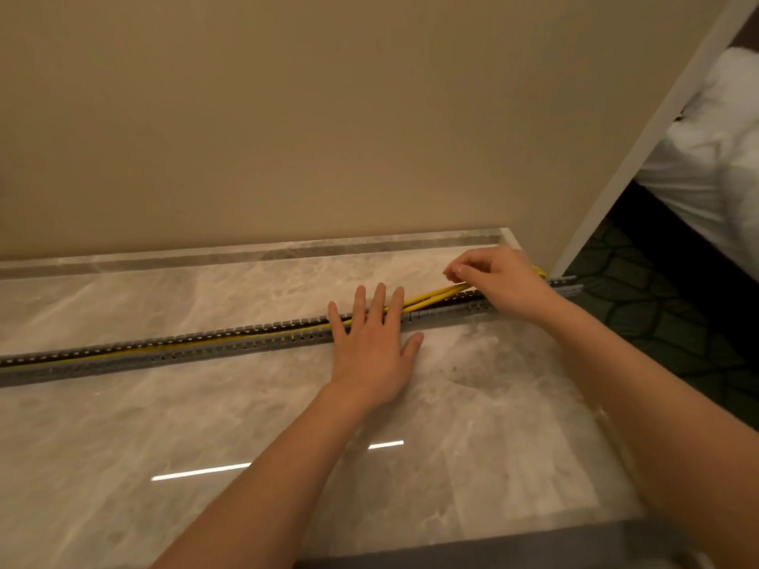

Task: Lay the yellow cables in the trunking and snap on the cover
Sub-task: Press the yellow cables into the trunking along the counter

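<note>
Pressing yellow cables [431, 296] down, left hand [371, 345] flat, right hand [506, 282] pinching them.

A long grey slotted plastic trunking [164, 355] runs across the middle of the frame, lying on a glossy pale marble counter [205, 425]. Thin yellow cables [431, 295] lie in its channel on the left and lift out of it right of centre. The left hand [371, 342] lies flat at centre, fingers straight and spread over trunking and cables. The right hand [501, 281], at middle right, curls its fingers round the raised cables. A plain beige wall [287, 117] fills the upper frame.
</note>
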Motion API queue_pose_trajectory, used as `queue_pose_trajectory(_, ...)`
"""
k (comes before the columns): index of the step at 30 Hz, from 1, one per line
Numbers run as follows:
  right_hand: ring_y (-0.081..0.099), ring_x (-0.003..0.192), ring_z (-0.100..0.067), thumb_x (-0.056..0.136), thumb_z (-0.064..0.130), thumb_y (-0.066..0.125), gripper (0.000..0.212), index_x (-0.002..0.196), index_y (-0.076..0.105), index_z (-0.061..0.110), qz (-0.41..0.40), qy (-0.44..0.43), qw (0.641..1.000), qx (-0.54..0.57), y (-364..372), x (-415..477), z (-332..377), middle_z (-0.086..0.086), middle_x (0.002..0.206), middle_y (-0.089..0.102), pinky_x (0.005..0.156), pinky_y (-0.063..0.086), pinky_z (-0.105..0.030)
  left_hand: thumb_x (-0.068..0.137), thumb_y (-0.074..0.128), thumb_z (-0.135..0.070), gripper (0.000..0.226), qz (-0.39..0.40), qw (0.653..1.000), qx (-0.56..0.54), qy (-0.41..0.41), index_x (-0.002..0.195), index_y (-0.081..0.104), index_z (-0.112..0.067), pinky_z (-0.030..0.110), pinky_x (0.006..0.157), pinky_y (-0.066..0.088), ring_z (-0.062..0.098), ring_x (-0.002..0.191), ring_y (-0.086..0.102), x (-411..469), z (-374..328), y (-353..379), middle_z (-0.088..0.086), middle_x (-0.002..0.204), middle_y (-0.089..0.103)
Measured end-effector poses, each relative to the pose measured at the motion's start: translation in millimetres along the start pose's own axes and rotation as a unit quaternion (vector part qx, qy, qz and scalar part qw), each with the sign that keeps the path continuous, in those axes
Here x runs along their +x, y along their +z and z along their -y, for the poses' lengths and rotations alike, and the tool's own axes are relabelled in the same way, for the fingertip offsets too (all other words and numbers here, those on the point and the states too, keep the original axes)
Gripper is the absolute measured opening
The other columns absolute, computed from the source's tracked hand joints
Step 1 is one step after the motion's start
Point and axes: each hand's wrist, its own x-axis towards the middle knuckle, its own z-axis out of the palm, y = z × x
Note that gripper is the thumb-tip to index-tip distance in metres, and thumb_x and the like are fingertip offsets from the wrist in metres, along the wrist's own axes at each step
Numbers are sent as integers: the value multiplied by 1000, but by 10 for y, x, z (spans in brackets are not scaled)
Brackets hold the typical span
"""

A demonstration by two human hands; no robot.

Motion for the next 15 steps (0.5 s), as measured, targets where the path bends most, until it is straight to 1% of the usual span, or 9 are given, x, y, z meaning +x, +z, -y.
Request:
queue_pose_trajectory(2,61,77,-19,93,29,51,25,86,69,14,6,-3,993,-119,-79,21,-106,-4,81,69,72,47,-35,95,24,-52,63,-6,1000,0,10,147,-3,-29,54,111,-12,22,144,-11,-8,17,33,-2,158,-4)
queue_pose_trajectory(4,56,66,-23,94,40,44,40,78,64,9,29,17,977,-212,-164,39,-181,-8,67,63,63,45,-36,95,24,-52,64,-10,1000,8,21,147,-7,-30,53,110,-12,21,143,-11,-27,36,57,-3,158,-7)
queue_pose_trajectory(6,52,59,-21,93,50,38,52,64,55,11,45,57,966,-248,-261,66,-248,-5,58,54,53,39,-32,95,24,-52,65,-10,999,18,28,146,-10,-30,53,110,-13,22,143,-12,-34,48,67,-2,157,-9)
queue_pose_trajectory(7,51,58,-19,92,54,36,54,60,51,14,49,75,962,-260,-302,81,-282,-3,57,52,51,35,-30,95,24,-53,66,-8,999,20,29,146,-11,-31,53,110,-13,22,143,-13,-36,52,66,-2,157,-10)
queue_pose_trajectory(9,51,60,-16,88,60,38,53,64,53,16,48,104,959,-259,-355,106,-354,-2,60,53,52,34,-29,95,23,-53,66,-1,999,20,30,146,-11,-31,53,110,-14,22,143,-14,-26,52,59,-2,157,-12)
queue_pose_trajectory(11,51,62,-13,84,62,46,49,71,58,16,40,119,968,-216,-357,118,-414,0,64,56,54,36,-29,95,24,-53,64,6,999,24,33,146,-10,-33,53,110,-13,23,143,-13,-19,49,45,-1,157,-13)
queue_pose_trajectory(13,51,59,-11,76,59,60,44,70,59,16,-1,111,983,-147,-336,110,-460,2,61,55,52,37,-26,95,24,-52,63,8,999,34,35,146,-7,-33,54,111,-10,24,143,-11,-20,50,33,-2,157,-13)
queue_pose_trajectory(15,48,52,-8,67,54,72,40,65,57,17,-64,89,989,-102,-318,91,-485,4,54,52,47,35,-24,95,25,-51,62,7,998,46,38,147,-5,-33,56,111,-6,25,144,-8,-18,54,18,-2,157,-11)
